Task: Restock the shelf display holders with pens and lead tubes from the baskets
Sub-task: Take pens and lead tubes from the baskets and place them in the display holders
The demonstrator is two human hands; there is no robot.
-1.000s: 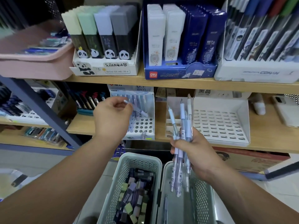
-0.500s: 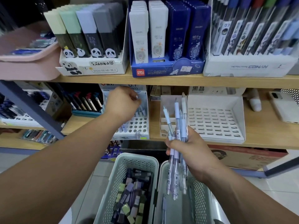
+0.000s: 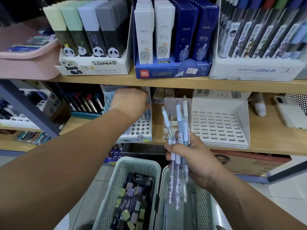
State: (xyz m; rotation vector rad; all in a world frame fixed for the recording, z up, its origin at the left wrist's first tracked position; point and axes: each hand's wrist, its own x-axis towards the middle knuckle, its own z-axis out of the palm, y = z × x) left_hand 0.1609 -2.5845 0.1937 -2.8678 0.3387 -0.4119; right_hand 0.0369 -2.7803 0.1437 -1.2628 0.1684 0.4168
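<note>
Above the basket (image 3: 204,202) — clear, pale-gripped pens (image 3: 179,117)

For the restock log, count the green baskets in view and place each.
2. The left green basket, bottom centre, holds lead tubes. The right green basket sits right beside it, under the right hand holding pens. More may lie outside the frame.

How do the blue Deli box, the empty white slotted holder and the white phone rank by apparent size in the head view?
1. blue Deli box, with its packs.
2. empty white slotted holder.
3. white phone, cut by the frame edge, yet clearly smallest.
</note>
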